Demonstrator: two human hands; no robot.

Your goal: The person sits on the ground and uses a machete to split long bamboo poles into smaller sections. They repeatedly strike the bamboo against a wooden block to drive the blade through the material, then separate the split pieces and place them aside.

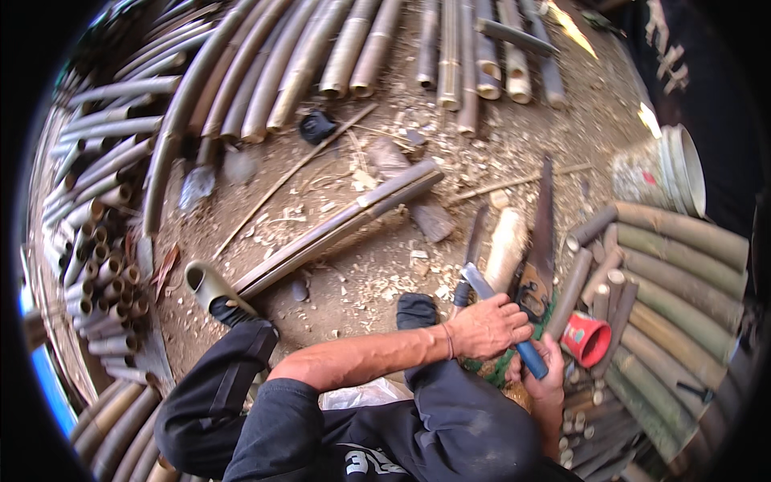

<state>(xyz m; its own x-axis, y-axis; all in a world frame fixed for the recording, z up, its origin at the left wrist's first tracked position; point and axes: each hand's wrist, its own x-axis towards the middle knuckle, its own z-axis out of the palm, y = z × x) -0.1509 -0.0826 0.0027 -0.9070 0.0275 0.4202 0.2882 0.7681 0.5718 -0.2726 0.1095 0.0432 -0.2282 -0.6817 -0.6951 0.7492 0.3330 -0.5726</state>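
Note:
My left hand (487,328) reaches across from the lower left and is closed over the middle of a blue-handled tool (531,360). A flat grey piece, like a blade, sticks out past the knuckles at the upper left. My right hand (548,377) is curled at the tool's lower blue end, and its fingers are partly hidden. Just beyond the hands lie a knife (475,233) with a dark handle, a pale piece of wood (506,249) and a handsaw (542,233) with a wooden grip. To the right of my hands, a red cup (586,340) rests on its side.
Split bamboo (337,229) lies slantwise on the chip-strewn ground. Long bamboo poles (301,60) line the far side, and cut lengths are stacked at the left (104,273) and right (675,281). A dirty white bucket (658,173) lies at the far right.

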